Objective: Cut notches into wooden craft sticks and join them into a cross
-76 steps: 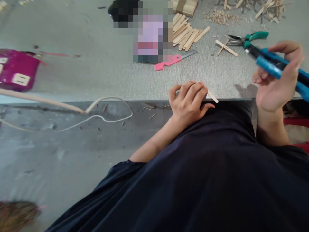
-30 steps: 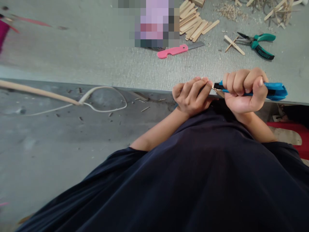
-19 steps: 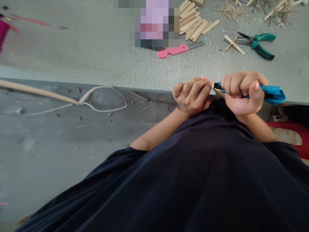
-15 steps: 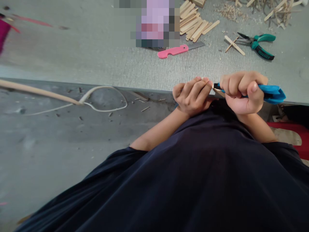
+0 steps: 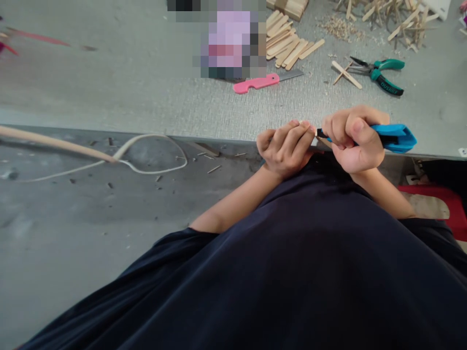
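At the near edge of the grey mat [image 5: 182, 107], my left hand [image 5: 284, 148] is curled shut on a thin wooden stick [image 5: 323, 142]; only a short end of it shows between the two hands. Just to the right, my right hand [image 5: 353, 143] is fisted around a blue utility knife [image 5: 396, 137]. The knife's black tip meets the stick right at my left fingertips. Both hands hover over my dark-clad lap.
On the mat lie a pink-handled cutter [image 5: 262, 81], a heap of flat wooden sticks [image 5: 288, 43], a small stick cross [image 5: 345, 74], green-handled pliers [image 5: 379, 73] and wood shavings [image 5: 339, 26]. A pale cord [image 5: 146, 165] loops on the floor at left. Something red [image 5: 438, 204] lies at right.
2.5 s ago my right hand held the knife raised off to the right; it has come down beside the left hand, tip on the stick. Lately only the view shifted slightly.
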Demonstrator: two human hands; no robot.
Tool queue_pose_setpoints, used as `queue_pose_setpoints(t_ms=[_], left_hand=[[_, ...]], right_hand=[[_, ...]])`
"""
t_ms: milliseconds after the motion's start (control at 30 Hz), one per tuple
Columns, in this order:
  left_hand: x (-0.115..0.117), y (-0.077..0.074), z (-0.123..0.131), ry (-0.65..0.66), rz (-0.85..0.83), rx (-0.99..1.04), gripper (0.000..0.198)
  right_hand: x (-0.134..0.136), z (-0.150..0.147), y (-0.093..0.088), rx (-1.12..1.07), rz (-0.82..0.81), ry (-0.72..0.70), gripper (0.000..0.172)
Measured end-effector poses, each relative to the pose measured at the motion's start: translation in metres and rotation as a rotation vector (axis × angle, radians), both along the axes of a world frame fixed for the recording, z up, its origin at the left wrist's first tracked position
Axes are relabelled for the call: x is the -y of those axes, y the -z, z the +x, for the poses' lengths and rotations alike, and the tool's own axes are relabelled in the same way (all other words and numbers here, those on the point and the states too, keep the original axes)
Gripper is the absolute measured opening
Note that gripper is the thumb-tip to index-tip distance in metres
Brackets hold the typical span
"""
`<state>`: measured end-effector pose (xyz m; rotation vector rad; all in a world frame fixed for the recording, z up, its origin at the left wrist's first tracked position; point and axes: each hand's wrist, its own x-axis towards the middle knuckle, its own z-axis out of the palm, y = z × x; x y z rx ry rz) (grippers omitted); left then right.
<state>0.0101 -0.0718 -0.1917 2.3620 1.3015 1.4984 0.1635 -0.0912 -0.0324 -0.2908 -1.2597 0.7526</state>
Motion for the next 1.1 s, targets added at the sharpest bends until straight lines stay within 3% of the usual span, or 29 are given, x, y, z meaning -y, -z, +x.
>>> queue_pose_setpoints(t_ms=[233, 367, 500, 600, 800, 933, 1100], left_hand=[[0.002, -0.005, 0.003, -0.009, -0.06, -0.028, 0.057], [0.005, -0.011, 0.004, -0.017, -0.023, -0.06, 0.065], [0.006, -0.017, 0.003, -0.029, -0.152, -0.029, 0.065], [0.008, -0.024, 0.002, -0.047, -0.202, -0.025, 0.066], [0.002, -0.031, -0.001, -0.004, -0.194, -0.012, 0.066], [-0.006, -0.024, -0.001, 0.055, -0.16, 0.013, 0.061], [-0.006, -0.014, 0.001, 0.032, -0.122, 0.008, 0.055]], right_hand=[[0.006, 0.002, -0.019, 0.14, -0.059, -0.096, 0.071], [0.007, 0.005, -0.009, 0.124, 0.044, -0.058, 0.077], [0.007, 0.012, 0.005, 0.035, -0.003, 0.086, 0.083], [0.006, 0.012, 0.007, 0.038, -0.014, 0.093, 0.089], [0.01, 0.009, -0.017, 0.087, -0.226, 0.067, 0.088], [0.019, 0.01, -0.039, 0.186, -0.48, -0.014, 0.063], [0.022, 0.012, -0.054, 0.148, -0.513, -0.032, 0.05]])
